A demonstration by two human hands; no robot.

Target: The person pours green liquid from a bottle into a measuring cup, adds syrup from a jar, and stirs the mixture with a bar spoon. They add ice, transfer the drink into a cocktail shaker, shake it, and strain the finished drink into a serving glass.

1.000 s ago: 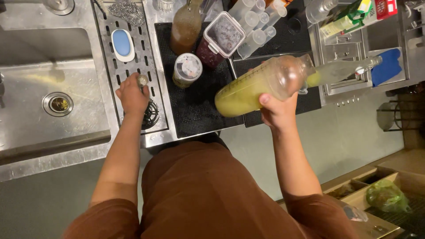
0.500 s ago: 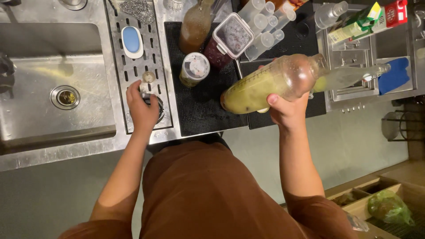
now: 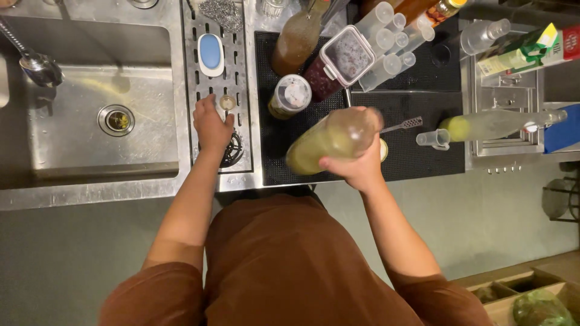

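The left hand (image 3: 211, 125) has slid up the slotted drain rack (image 3: 192, 72) by the sink (image 3: 72, 121), fingers now curled beside a small cup (image 3: 228, 102). The right hand (image 3: 356, 166) has swung the bottle (image 3: 332, 139) of green liquid leftward, gripping it tilted above the black mat (image 3: 423, 157) near the desk's front edge.

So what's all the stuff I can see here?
sink: one, steel, left
faucet: one, steel, over sink
blue pad: one, on slotted drain tray
scrubber: one, grey, tray top
black mat: one, centre counter
shaker: one, clear, green liquid, in right hand
lidded tub: one, dark contents, on mat
clear bottle: one, lying right
left hand: on drain tray
right hand: gripping shaker
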